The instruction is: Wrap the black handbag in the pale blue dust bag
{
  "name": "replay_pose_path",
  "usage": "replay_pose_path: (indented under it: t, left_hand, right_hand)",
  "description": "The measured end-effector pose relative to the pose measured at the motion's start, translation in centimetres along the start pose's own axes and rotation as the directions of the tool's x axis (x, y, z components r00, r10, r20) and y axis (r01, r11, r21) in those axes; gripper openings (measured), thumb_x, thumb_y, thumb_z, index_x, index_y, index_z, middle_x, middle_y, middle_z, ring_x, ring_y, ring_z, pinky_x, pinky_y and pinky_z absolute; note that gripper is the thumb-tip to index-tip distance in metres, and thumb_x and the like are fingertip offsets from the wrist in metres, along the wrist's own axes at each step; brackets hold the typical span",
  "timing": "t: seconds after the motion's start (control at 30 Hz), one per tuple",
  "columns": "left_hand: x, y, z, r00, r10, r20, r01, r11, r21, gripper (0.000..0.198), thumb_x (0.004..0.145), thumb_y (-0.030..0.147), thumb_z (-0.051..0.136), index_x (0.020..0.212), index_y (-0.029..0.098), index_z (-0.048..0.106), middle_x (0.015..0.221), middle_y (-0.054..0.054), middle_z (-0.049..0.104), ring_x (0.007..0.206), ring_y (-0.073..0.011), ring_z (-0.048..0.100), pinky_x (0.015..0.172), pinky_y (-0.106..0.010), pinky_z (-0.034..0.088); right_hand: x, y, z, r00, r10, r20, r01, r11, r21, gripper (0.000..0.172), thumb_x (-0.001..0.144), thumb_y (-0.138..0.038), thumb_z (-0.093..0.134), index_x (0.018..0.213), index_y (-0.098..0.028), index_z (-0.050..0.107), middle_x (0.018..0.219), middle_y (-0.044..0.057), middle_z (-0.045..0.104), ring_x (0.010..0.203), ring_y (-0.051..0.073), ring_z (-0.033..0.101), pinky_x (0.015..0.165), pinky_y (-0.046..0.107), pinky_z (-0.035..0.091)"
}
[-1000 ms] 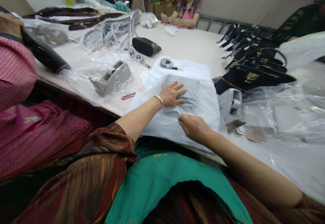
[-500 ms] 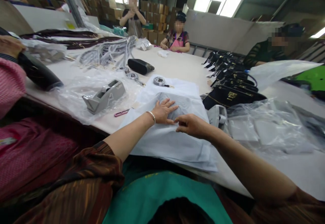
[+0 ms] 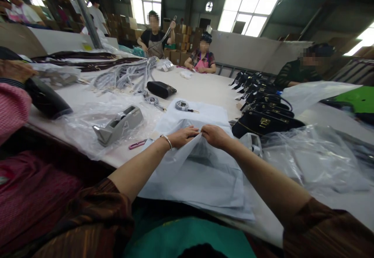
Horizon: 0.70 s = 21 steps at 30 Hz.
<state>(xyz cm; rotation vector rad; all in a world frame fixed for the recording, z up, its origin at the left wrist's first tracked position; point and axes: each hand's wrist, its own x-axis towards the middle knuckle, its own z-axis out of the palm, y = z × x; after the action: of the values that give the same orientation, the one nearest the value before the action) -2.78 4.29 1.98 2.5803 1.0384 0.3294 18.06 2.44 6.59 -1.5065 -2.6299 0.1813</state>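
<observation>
A stack of pale blue-white wrapping sheets lies on the table in front of me. My left hand and my right hand meet at the middle of the stack, both pinching the top sheet and lifting its edge into a small tent. A bangle circles my left wrist. A coiled grey strap rests on the far end of the sheets.
Left of the sheets: a grey tape dispenser on clear plastic, a pink clip. A second dispenser sits right, with black bags and plastic bags. A black pouch lies farther back. People sit around the table.
My left hand lay flat on the sheets; both hands have come together and now pinch the top sheet, raising it. The camera has tilted upward.
</observation>
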Motion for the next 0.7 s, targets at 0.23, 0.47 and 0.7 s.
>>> replay_pose_path:
  t: [0.23,0.47,0.7]
  left_hand:
    - [-3.9,-0.4,-3.0,0.963,-0.162,-0.214,0.086,0.942,-0.325,0.06,0.093,0.062,0.05,0.125,0.015,0.069,0.127,-0.011,0.071,0.12,-0.0285,0.065,0.108,-0.042,0.049]
    - [-9.3,6.5,-3.7,0.961,-0.053,-0.273,0.12,0.964,0.235,0.087,0.077,0.048,0.077,0.153,0.021,0.042,0.155,-0.016,0.047,0.142,-0.0385,0.043,0.116,-0.062,0.035]
    - [-9.9,0.6,-4.9,0.894,-0.322,-0.311,0.378,0.916,0.139,0.058,0.079,0.017,0.057,0.137,0.016,0.06,0.112,-0.01,0.076,0.104,-0.0275,0.071,0.099,-0.042,0.054]
  right_hand:
    - [2.0,1.6,1.8,0.988,0.121,0.098,-0.119,0.993,-0.022,0.028,0.1,-0.028,0.048,0.1,-0.015,0.072,0.107,0.012,0.074,0.097,0.021,0.065,0.08,0.027,0.041]
    - [2.8,1.9,1.6,0.976,0.139,0.168,-0.143,0.99,0.01,0.027,0.098,-0.03,0.051,0.099,-0.017,0.075,0.103,0.01,0.075,0.092,0.021,0.065,0.075,0.027,0.04]
    - [2.8,3.4,2.5,0.984,0.115,0.134,-0.136,0.978,0.157,0.022,0.094,-0.027,0.055,0.089,-0.017,0.074,0.089,0.006,0.073,0.08,0.017,0.061,0.07,0.024,0.039]
